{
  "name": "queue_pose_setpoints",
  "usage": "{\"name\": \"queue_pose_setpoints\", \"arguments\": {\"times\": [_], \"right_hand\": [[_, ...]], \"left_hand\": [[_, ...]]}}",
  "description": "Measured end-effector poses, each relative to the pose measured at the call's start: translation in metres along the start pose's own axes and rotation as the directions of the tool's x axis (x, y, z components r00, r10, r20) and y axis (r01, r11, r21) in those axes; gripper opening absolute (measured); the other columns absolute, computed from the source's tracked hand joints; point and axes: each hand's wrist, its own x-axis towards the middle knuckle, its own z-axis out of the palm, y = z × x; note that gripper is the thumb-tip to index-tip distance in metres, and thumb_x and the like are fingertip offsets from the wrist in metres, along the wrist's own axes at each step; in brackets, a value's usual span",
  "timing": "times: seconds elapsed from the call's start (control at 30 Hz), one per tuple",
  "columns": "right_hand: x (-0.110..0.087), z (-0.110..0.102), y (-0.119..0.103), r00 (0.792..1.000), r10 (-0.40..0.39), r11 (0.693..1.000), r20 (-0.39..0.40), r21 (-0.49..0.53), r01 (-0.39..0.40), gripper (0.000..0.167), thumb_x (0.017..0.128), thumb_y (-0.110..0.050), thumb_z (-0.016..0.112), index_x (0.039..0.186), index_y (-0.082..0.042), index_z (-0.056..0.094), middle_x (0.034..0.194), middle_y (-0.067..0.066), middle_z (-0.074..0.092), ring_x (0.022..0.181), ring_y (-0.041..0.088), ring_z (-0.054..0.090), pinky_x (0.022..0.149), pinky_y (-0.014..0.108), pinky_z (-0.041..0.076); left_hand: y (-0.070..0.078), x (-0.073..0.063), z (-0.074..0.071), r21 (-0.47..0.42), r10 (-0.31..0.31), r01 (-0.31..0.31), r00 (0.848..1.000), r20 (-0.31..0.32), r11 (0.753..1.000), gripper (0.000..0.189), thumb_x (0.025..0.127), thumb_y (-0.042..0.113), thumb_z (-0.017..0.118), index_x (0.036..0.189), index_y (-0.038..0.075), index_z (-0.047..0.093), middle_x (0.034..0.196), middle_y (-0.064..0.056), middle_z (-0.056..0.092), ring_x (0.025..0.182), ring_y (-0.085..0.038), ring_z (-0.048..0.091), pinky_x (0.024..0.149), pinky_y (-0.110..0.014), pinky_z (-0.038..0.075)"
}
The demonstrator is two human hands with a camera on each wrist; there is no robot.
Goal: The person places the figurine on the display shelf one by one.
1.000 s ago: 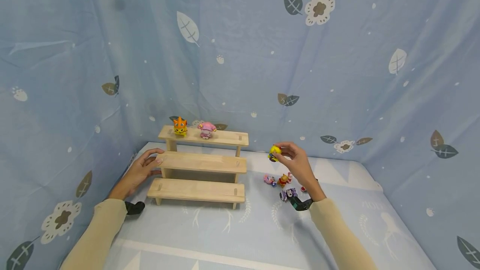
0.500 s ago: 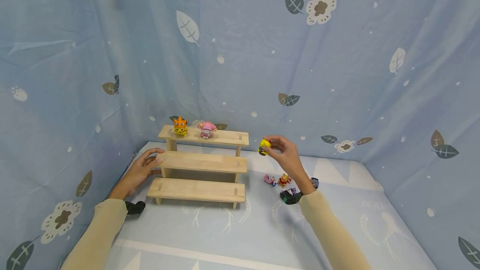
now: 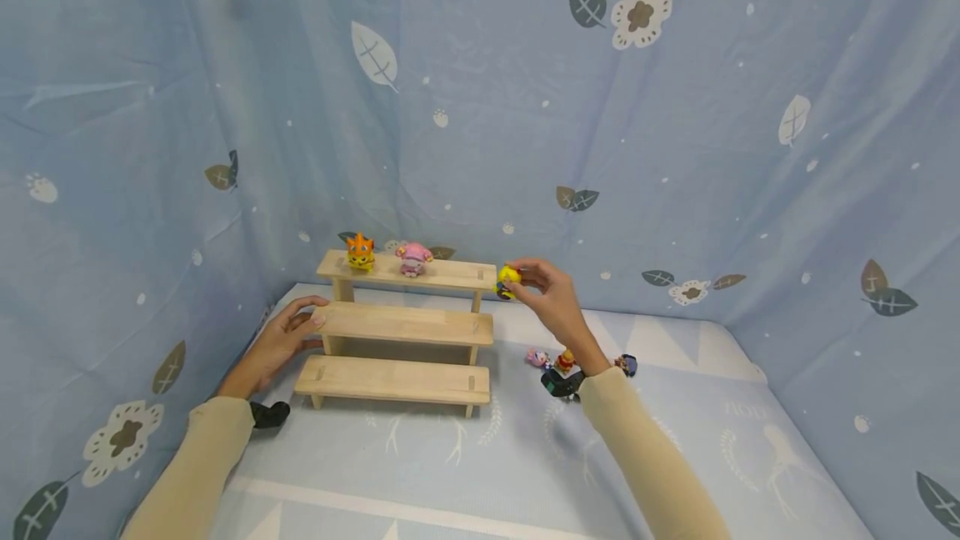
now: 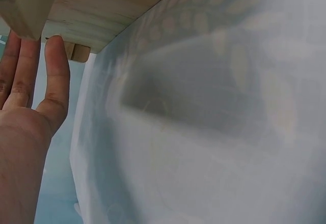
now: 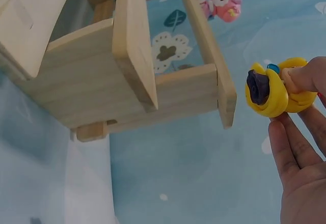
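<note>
- Standing here, I see a pale wooden three-step display shelf on a whitish-blue patterned cloth, the thing to measure everything else by.
- The person's right hand pinches a small rounded yellow toy figure with dark blue parts between thumb and fingers.
- That yellow figure is in the air just beyond the right end of the shelf's top step, near it; the right wrist view shows a gap between the two.
- The left hand touches the left end of the shelf's middle step, its fingers fairly straight rather than curled tight.
- On the shelf's top step, toward the left, sits an orange-and-yellow toy figure with pointed ears; to its right is a pink toy figure with a rounded cap.
- On the cloth to the right of the shelf are a small pink-and-blue figure, a red-and-yellow bear-like figure just beside it and, farther off, a dark blue-and-brown figure.
</note>
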Motion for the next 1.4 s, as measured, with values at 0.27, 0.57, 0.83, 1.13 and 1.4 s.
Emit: {"name": "queue_pose_setpoints", "arguments": {"times": [0.27,0.57,0.83,1.13,1.4], "right_hand": [[0.009,0.015,-0.020,0.998,-0.054,0.998,0.025,0.025,0.053,0.032,0.097,0.004,0.068,0.129,0.005,0.063,0.126,0.019,0.065,0.111,0.039,0.065,0.103,0.054,0.050],[0.023,0.035,-0.035,0.998,-0.065,0.998,0.027,0.020,0.064,0.031,0.096,0.003,0.070,0.126,0.005,0.064,0.124,0.019,0.067,0.112,0.037,0.066,0.102,0.049,0.052],[0.036,0.051,-0.031,0.998,-0.048,0.998,0.036,0.039,0.047,0.030,0.095,0.004,0.070,0.125,0.005,0.064,0.125,0.019,0.067,0.114,0.036,0.065,0.103,0.051,0.050],[0.047,0.061,-0.007,0.999,-0.005,1.000,0.043,0.028,0.004,0.030,0.097,-0.005,0.073,0.126,-0.008,0.068,0.124,0.008,0.068,0.115,0.025,0.066,0.102,0.038,0.053],[0.051,0.060,0.009,0.999,0.012,0.999,0.047,0.036,-0.014,0.030,0.098,-0.014,0.074,0.127,-0.017,0.068,0.123,0.004,0.070,0.112,0.022,0.067,0.094,0.039,0.057]], "left_hand": [[0.000,0.000,0.000,0.009,0.003,-0.003,1.000,-0.001,1.000,0.060,0.104,0.040,0.063,0.154,0.015,0.040,0.138,-0.018,0.052,0.112,-0.011,0.061,0.095,-0.051,0.055],[-0.001,0.001,-0.001,0.009,0.009,-0.009,1.000,-0.006,1.000,0.057,0.104,0.039,0.063,0.151,0.016,0.043,0.135,-0.012,0.054,0.113,-0.011,0.061,0.093,-0.046,0.057],[-0.001,0.001,-0.003,0.007,0.017,-0.017,1.000,0.010,1.000,0.054,0.104,0.036,0.063,0.151,0.018,0.043,0.132,-0.007,0.056,0.112,-0.012,0.062,0.093,-0.046,0.057],[-0.004,0.001,-0.001,0.002,0.013,-0.013,1.000,0.000,1.000,0.057,0.104,0.037,0.063,0.152,0.015,0.042,0.135,-0.014,0.054,0.112,-0.013,0.062,0.095,-0.051,0.055],[-0.005,0.003,-0.001,0.000,0.014,-0.014,1.000,0.004,1.000,0.060,0.104,0.038,0.063,0.153,0.013,0.040,0.142,-0.021,0.050,0.114,-0.013,0.061,0.098,-0.058,0.052]]}}
